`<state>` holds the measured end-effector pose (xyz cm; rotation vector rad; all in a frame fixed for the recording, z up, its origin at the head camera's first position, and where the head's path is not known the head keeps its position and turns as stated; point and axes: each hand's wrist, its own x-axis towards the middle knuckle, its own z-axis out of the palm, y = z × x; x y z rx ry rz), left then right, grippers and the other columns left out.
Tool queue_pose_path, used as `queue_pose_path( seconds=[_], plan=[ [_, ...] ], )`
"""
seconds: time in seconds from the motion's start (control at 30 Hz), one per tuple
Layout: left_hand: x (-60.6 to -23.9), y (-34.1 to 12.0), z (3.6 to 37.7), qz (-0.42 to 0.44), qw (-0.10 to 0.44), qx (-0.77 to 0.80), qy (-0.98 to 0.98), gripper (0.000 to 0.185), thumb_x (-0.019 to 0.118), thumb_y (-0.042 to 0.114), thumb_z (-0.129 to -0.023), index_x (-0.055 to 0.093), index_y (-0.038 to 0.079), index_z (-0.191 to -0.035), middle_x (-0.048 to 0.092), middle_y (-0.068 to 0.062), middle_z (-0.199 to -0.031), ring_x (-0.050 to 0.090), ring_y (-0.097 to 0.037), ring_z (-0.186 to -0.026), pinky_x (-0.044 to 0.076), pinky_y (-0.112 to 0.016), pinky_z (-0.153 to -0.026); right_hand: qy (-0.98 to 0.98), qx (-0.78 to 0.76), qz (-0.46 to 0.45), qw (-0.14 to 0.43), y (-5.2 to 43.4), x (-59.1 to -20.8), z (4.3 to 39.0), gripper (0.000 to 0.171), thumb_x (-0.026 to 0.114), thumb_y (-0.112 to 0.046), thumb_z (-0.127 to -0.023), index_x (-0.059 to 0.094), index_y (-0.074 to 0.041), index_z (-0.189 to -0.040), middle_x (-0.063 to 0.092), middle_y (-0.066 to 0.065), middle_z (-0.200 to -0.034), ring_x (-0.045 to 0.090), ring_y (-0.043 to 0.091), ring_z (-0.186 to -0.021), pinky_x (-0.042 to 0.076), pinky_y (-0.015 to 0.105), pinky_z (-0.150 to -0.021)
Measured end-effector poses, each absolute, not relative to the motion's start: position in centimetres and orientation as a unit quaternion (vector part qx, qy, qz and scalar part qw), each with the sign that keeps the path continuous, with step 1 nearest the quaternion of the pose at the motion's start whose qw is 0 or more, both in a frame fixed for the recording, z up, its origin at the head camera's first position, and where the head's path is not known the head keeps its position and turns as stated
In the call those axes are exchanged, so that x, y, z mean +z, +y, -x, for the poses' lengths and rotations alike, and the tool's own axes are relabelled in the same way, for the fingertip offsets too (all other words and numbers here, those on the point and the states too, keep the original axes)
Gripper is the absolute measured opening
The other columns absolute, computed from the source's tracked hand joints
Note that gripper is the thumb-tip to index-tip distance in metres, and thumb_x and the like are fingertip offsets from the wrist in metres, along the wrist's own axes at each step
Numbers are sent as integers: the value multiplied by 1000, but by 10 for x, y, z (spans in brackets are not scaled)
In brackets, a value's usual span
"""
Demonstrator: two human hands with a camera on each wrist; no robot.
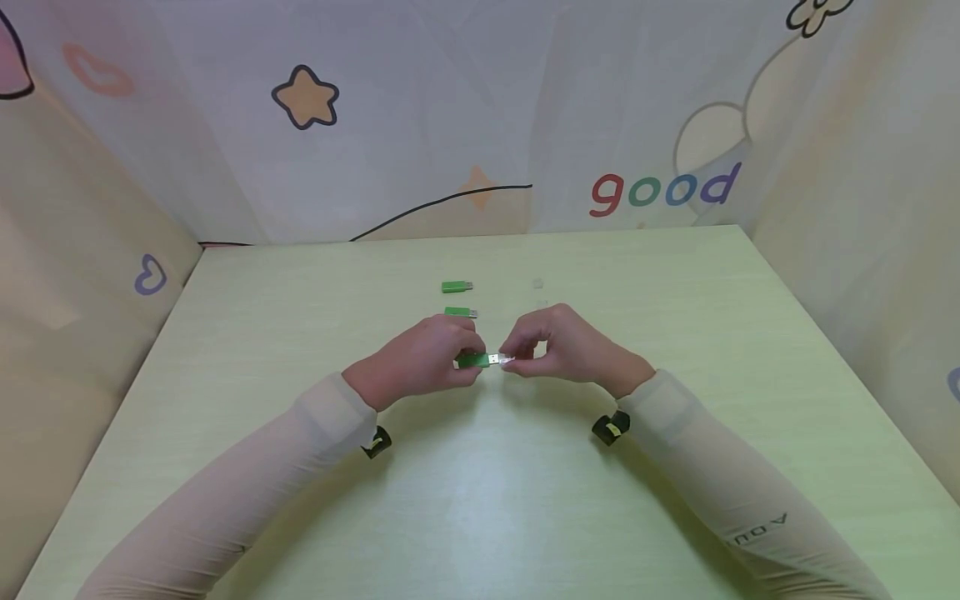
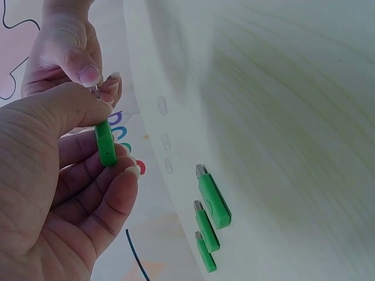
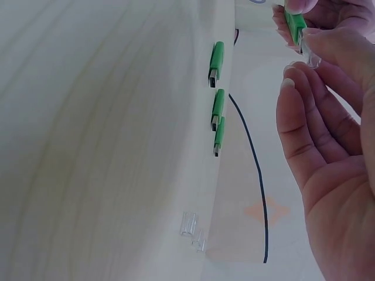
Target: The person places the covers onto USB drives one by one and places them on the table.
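Observation:
Between thumb and fingers, my left hand (image 1: 423, 354) pinches a green USB stick (image 1: 472, 361) by its body, its metal plug pointing right. My right hand (image 1: 566, 346) pinches a small clear cap (image 3: 311, 58) right at the plug's end. Both hands are close together over the middle of the table. In the left wrist view, the held stick (image 2: 105, 146) shows its green back end below the thumb. My right fingertips partly cover the cap.
Behind the hands, three more green USB sticks (image 2: 214, 202) lie in a row on the pale table (image 1: 480, 517); the left hand hides one from the head view. Several clear caps (image 2: 166, 142) lie to their right. A printed curtain (image 1: 420, 108) borders the table's back and sides.

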<state>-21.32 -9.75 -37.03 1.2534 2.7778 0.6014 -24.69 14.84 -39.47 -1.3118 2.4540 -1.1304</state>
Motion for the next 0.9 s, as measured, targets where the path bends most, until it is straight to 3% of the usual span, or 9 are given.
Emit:
queue_pose_path(
  seconds=[0.9],
  plan=[
    [-374,-101,217,-413,12,189,891,5,72,8,-89,77,8,-91,65,1,-82,57,-11,-73,50,-21,-69,821,-371,431,54,142,-396,246,14,84,-9,-84,82,-16,-96,75,-9,-87,67,5,-72,61,37,-68]
  ],
)
